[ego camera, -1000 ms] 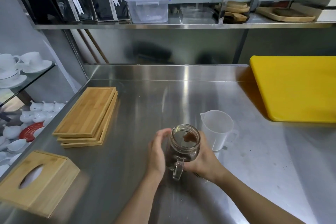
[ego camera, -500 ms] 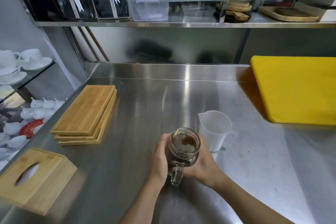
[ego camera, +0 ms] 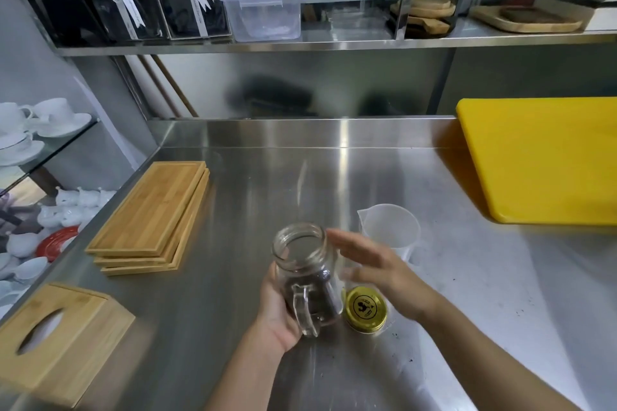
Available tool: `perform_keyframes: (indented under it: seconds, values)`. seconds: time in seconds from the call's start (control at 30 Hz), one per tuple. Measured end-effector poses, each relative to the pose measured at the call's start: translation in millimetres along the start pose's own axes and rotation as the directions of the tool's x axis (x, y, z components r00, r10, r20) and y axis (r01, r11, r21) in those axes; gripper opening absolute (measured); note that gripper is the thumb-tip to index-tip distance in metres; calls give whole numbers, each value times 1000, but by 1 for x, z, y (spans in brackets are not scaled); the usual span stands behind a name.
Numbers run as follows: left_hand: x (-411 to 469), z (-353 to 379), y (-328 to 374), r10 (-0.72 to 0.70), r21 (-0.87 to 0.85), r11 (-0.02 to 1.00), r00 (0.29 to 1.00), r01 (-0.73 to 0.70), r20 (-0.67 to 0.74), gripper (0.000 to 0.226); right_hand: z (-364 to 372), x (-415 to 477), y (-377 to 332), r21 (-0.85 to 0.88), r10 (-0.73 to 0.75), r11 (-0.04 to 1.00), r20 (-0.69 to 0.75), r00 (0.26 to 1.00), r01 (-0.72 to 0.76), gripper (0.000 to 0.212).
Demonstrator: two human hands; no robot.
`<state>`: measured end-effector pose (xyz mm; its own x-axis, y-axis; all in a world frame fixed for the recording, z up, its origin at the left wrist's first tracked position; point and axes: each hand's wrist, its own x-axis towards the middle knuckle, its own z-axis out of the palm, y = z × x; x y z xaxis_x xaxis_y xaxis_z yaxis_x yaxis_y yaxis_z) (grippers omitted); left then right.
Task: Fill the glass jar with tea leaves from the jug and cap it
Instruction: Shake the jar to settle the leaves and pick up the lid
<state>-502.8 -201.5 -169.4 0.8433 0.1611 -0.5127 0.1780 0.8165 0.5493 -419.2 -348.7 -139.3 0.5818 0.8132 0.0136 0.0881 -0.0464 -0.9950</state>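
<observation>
Nearest the camera, the left hand [ego camera: 278, 314] wraps the lower body of the glass jar [ego camera: 305, 277], fingers curled closed around it, with the jar's handle facing the wearer. A second ago both hands cupped the jar; now the right hand [ego camera: 377, 269] has let go and hovers flat and open beside the jar's shoulder, fingers spread, holding nothing, its outline blurred as if moving. With that hand out of the way, the gold lid [ego camera: 365, 309] is uncovered: it lies flat on the table [ego camera: 200, 327], just right of the jar's base and under the right wrist.

The jar is tilted a little toward the left, mouth open, and dark tea leaves [ego camera: 317, 290] fill only its lower part. A few dark specks lie scattered on the steel to the right of the lid.

Just behind the right hand stands the white plastic jug [ego camera: 390, 230], upright on the table, spout to the left; it looks empty from this angle. That suggests pouring is over and capping is what remains, the freed right hand probably heading for the lid.

Farther back, stacked bamboo trays [ego camera: 150, 217] sit to the left, a yellow cutting board [ego camera: 541, 160] to the right, and a shelf [ego camera: 334, 43] above.
</observation>
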Motion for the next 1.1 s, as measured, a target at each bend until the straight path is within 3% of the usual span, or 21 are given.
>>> perform_keyframes:
  seconds: [0.07,0.13,0.17,0.2,0.33,0.47,0.57,0.77,0.87,1.0,1.1]
  values:
    - [-5,2,10,23,-89,996,999,-20,34,47,-8,4,-7,55,-87,993,-266,960,105,35]
    - [-4,5,15,61,-103,993,998,-62,-9,49,-3,12,-2,94,-81,980,-615,784,175,24]
    - [-3,9,14,78,-90,993,996,-81,-37,49,10,17,3,127,-38,976,-695,718,175,28]
    - [-2,15,11,100,-50,993,993,-104,-69,50,27,21,7,172,-3,969,-707,708,176,32]
    - [-4,26,5,114,54,992,989,-110,-96,55,66,29,15,294,61,947,-561,825,130,46]
    - [-4,17,9,235,75,971,965,-227,-120,49,41,33,18,290,63,940,-667,742,181,42]
    - [-4,21,2,212,99,975,969,-201,-123,56,60,35,21,489,163,861,-523,837,138,47]
    - [-3,22,7,202,219,964,949,-150,-240,57,52,41,9,677,389,733,-346,854,-59,43]
    - [-5,25,6,211,307,942,954,-139,-215,53,49,40,8,799,461,587,-198,865,-130,50]
    - [-17,25,12,315,571,795,943,-203,-104,44,43,38,10,898,453,434,-146,880,-74,54]
    - [-22,15,24,471,712,636,881,-298,-51,43,41,35,12,949,428,312,-105,897,-37,49]
